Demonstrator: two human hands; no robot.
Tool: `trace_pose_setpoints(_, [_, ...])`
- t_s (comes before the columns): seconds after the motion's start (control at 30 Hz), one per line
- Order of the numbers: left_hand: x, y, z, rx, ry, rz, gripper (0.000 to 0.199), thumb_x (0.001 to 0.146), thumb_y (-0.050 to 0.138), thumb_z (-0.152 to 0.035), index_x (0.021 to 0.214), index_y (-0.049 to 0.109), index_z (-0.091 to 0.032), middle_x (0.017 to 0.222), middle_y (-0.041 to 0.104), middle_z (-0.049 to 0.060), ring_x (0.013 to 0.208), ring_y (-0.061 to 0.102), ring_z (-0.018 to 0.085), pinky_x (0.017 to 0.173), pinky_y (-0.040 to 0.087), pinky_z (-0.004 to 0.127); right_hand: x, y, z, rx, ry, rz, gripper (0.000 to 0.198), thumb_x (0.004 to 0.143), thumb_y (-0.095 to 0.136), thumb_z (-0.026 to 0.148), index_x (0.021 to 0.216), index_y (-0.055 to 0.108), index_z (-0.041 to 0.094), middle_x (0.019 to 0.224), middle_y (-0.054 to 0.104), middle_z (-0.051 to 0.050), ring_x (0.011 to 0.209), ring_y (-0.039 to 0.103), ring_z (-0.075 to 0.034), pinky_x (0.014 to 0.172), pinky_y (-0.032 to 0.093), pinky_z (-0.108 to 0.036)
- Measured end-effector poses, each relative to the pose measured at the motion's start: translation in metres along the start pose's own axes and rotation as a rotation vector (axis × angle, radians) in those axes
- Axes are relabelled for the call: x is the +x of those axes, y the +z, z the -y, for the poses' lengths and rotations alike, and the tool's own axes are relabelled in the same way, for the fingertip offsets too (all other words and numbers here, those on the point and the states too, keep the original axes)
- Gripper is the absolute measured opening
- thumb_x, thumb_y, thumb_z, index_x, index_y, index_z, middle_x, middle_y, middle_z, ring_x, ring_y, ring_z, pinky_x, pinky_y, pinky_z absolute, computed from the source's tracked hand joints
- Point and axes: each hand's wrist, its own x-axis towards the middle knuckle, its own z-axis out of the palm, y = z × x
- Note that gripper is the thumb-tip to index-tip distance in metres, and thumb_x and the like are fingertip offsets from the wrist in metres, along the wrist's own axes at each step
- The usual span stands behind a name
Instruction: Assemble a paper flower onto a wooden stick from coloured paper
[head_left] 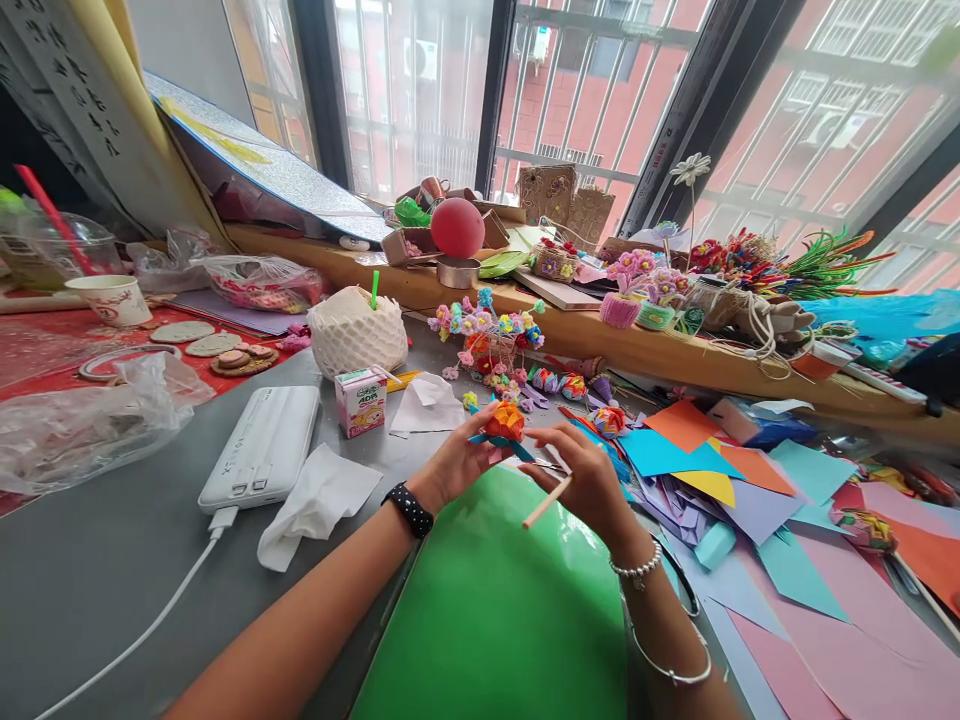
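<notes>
In my left hand (452, 468) is a folded-paper flower (505, 421), orange with blue paper points sticking out below it. The fingers close round its underside and left edge. My right hand (592, 482) is just right of the flower, its fingertips close to the blue points. A thin wooden stick (547, 503) is gripped in its fingers, slanting down to the left. Whether the right fingertips touch the flower, I cannot tell. Both hands are above the far end of a glossy green sheet (517, 610).
To the right lie scattered coloured papers (750, 500). A white power bank (262, 445) with a cable, crumpled tissue (322, 500), a drink carton (361, 402) and a netted coconut (356, 333) stand left. Behind are small craft flowers (487, 335) and a cluttered wooden sill (570, 318).
</notes>
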Motion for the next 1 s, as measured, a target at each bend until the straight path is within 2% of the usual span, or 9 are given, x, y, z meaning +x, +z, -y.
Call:
trace_pose_setpoints(0.13, [0.006,-0.004,0.002,0.032,-0.032,0.023,0.023,0.078,0.05,-0.033,0.073,0.057,-0.012,0.064,0.06,0.002,0.053,0.055,0.008,0.055,0.046,0.019,0.0,0.01,0.001,-0.028,-0.043,0.014,0.017,0.078,0.052,0.02,0.093,0.06,0.02,0.084,0.062,-0.005,0.077,0.058,-0.015,0.066,0.047,-0.026])
trace_pose_setpoints(0.27, [0.01,-0.005,0.003,0.025,-0.012,0.082,0.029,0.077,0.049,-0.041,0.077,0.055,-0.012,0.073,0.059,0.003,0.061,0.056,0.009,0.064,0.049,0.021,0.001,0.014,0.0,0.015,-0.002,-0.074,0.015,0.08,0.049,0.019,0.088,0.062,0.019,0.08,0.063,-0.005,0.073,0.059,-0.014,0.065,0.047,-0.025])
trace_pose_setpoints(0.43, [0.011,-0.007,0.006,0.072,0.13,0.091,0.032,0.071,0.055,-0.045,0.083,0.054,-0.015,0.091,0.056,0.005,0.079,0.057,0.014,0.076,0.047,0.029,0.002,0.008,0.003,0.082,0.124,-0.207,0.015,0.079,0.051,0.022,0.087,0.063,0.018,0.077,0.063,-0.004,0.064,0.056,-0.013,0.058,0.046,-0.025])
trace_pose_setpoints(0.5, [0.011,-0.009,0.007,0.164,0.229,0.121,0.034,0.068,0.061,-0.039,0.093,0.053,-0.018,0.1,0.054,0.005,0.087,0.056,0.015,0.079,0.045,0.028,0.002,0.005,0.004,0.093,0.187,-0.243,0.015,0.078,0.053,0.024,0.086,0.064,0.017,0.075,0.063,-0.004,0.054,0.052,-0.011,0.051,0.043,-0.024])
trace_pose_setpoints(0.57, [0.012,-0.011,0.008,0.31,0.299,0.146,0.044,0.065,0.066,-0.031,0.104,0.049,-0.022,0.111,0.05,0.007,0.095,0.053,0.018,0.08,0.044,0.028,0.002,0.003,0.005,0.105,0.228,-0.265,0.015,0.077,0.054,0.026,0.083,0.064,0.017,0.073,0.063,-0.003,0.048,0.047,-0.01,0.049,0.041,-0.024])
trace_pose_setpoints(0.67, [0.015,-0.015,0.01,0.508,0.351,0.118,0.056,0.061,0.069,-0.026,0.112,0.045,-0.022,0.121,0.044,0.009,0.101,0.051,0.021,0.083,0.041,0.031,0.001,0.003,0.005,0.135,0.273,-0.289,0.016,0.077,0.053,0.029,0.079,0.065,0.017,0.073,0.065,-0.003,0.05,0.049,-0.01,0.051,0.041,-0.024])
trace_pose_setpoints(0.83, [0.016,-0.014,0.011,0.623,0.41,0.169,0.046,0.062,0.067,-0.028,0.103,0.051,-0.015,0.112,0.054,0.011,0.103,0.05,0.022,0.09,0.036,0.034,0.0,0.006,0.005,0.212,0.348,-0.294,0.021,0.08,0.049,0.032,0.082,0.063,0.017,0.072,0.065,-0.003,0.061,0.056,-0.013,0.056,0.042,-0.024])
trace_pose_setpoints(1.0, [0.011,-0.01,0.009,0.719,0.341,0.092,0.039,0.067,0.06,-0.038,0.097,0.054,-0.013,0.097,0.061,0.009,0.087,0.056,0.019,0.073,0.044,0.029,0.001,0.004,0.003,0.257,0.371,-0.218,0.024,0.078,0.05,0.034,0.09,0.061,0.017,0.065,0.061,-0.001,0.049,0.048,-0.01,0.046,0.037,-0.022])
